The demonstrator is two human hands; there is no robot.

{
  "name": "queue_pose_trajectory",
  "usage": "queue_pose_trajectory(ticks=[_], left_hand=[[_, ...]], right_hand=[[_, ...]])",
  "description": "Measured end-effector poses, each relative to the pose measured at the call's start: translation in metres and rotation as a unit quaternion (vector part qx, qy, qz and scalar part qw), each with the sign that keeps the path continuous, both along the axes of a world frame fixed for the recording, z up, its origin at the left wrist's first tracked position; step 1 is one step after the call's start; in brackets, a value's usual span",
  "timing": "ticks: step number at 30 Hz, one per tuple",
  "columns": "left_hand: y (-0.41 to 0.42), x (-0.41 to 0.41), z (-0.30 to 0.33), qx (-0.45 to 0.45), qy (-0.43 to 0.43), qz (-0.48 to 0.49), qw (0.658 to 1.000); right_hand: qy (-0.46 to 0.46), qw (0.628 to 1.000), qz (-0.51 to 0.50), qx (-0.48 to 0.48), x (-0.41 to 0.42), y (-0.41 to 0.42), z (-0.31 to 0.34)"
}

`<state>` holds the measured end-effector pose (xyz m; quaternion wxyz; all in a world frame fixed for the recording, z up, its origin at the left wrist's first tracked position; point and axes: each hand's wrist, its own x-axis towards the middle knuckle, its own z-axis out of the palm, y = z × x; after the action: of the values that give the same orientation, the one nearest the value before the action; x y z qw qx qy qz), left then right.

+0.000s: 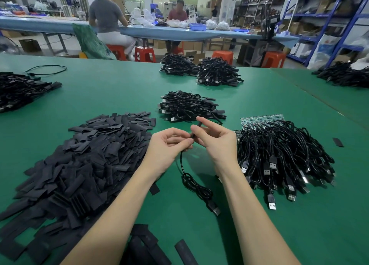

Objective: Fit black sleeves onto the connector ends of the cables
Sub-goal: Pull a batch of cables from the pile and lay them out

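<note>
Both hands pinch mid-frame: left hand (169, 144) the limp, light cable (194, 186), right hand (214, 138) the soft sleeve (196, 128) near its mouth.

Both bare forearms reach forward, hands meeting at centre. The left hand (169, 142) has its fingers curled inward in a pinching grip. The right hand (215, 140) faces it, thumb and forefinger pinched, remaining fingers loosely bent.
</note>
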<state>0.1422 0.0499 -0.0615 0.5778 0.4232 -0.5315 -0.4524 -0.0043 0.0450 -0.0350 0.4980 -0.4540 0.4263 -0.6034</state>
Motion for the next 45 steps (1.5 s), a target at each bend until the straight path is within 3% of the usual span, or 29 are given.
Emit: queue_pose_trajectory(ticks=[9,15,19,22,25,29,35,41,45], left_hand=[[-0.003,0.002,0.006,-0.014,-0.005,0.000,1.000],[-0.008,0.001,0.019,-0.002,-0.023,0.017,1.000],[-0.035,-0.002,0.060,-0.030,-0.107,0.030,0.993],[-0.068,-0.005,0.102,-0.107,-0.230,0.054,0.966],[-0.102,-0.012,0.137,-0.184,-0.379,0.067,0.904],[-0.147,-0.028,0.145,-0.193,-0.522,0.070,0.828],[-0.184,-0.051,0.074,-0.169,-0.617,0.070,0.766],[-0.189,-0.058,0.035,-0.169,-0.640,0.082,0.745],[-0.181,-0.054,0.042,-0.200,-0.620,0.066,0.756]], right_hand=[[-0.002,0.998,0.053,-0.045,0.001,0.002,0.002],[0.027,0.999,0.021,-0.019,-0.005,0.000,-0.002],[0.020,1.000,0.008,0.019,-0.011,-0.007,-0.007],[0.040,0.999,0.004,0.031,-0.013,-0.010,-0.012],[0.038,0.999,0.009,0.036,-0.013,-0.011,-0.015],[0.050,0.998,0.019,0.040,-0.013,-0.013,-0.018],[0.036,0.998,0.019,0.048,-0.011,-0.017,-0.019],[0.048,0.998,0.019,0.046,-0.010,-0.017,-0.021],[0.057,0.996,0.013,0.061,-0.012,-0.017,-0.016]])
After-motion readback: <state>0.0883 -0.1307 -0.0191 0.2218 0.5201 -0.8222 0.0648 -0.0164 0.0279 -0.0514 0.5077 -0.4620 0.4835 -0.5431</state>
